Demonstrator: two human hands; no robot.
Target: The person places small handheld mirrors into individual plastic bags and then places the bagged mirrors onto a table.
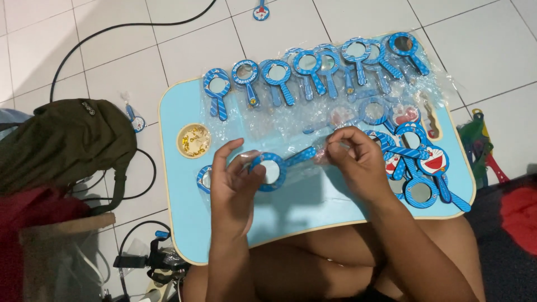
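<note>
1. Left hand (235, 179) low centre over the light blue lap table (179, 190); fingers curled narrow around the round head of a small blue hand mirror (269, 169), thumb and fingertips touching its rim; mirror face up, handle angled up to the right.
2. Right hand (358, 159) just right of the mirror; fingers pinched tight on the open end of a clear plastic sleeve (313, 159) at the handle tip; the sleeve seems to wrap the mirror, but how far it covers I cannot tell.
3. Held mirror sits just above the table's middle, between both hands; whether it touches the tabletop is unclear.
4. Row of blue hand mirrors (313, 70) along the far edge of the table, handles pointing toward the person, lying on crinkled clear plastic sheet (291, 120).
5. Heap of mirrors (419, 168) on the right side of the table, overlapping, some with red-and-white cartoon faces.
6. Small round dish (193, 140) of gold bits at the table's left side, near the left hand.
7. Olive bag (67, 140) on the white tiled floor, left of the table; black cable (112, 31) loops behind it.
</note>
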